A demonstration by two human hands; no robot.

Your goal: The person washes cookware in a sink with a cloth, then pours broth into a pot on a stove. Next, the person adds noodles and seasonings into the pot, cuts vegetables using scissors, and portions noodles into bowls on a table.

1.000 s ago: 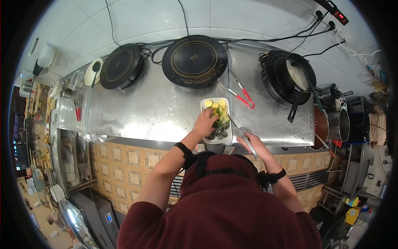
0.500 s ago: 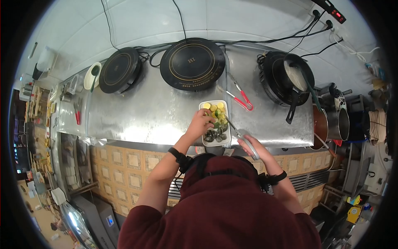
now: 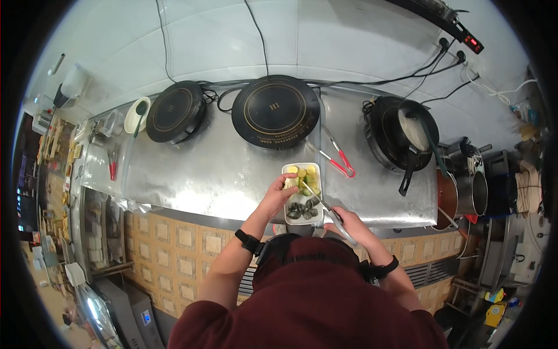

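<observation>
A white rectangular tray (image 3: 303, 222) lies near the counter's front edge. Round yellow slices (image 3: 302, 173) fill its far half, with green pieces among them, and dark clams (image 3: 302, 210) sit in the near half. My left hand (image 3: 281, 194) reaches over the tray's left rim, fingers bent together at the yellow and green pieces; what they pinch is too small to make out. In my right hand (image 3: 352, 225) are grey-handled scissors (image 3: 328, 209), their blades pointing over the tray at the food by my left fingertips.
Red-handled tongs (image 3: 344, 164) lie right of the tray. Black induction hobs (image 3: 275, 110) stand along the back, and a frying pan (image 3: 414, 152) with a bowl and a green utensil sits at the right. A white bowl (image 3: 132, 119) holds a green ladle at far left.
My view has tilted up, so the counter appears lower. My right hand has brought the scissors' blades further over the tray, toward my left fingers, which stay at the food.
</observation>
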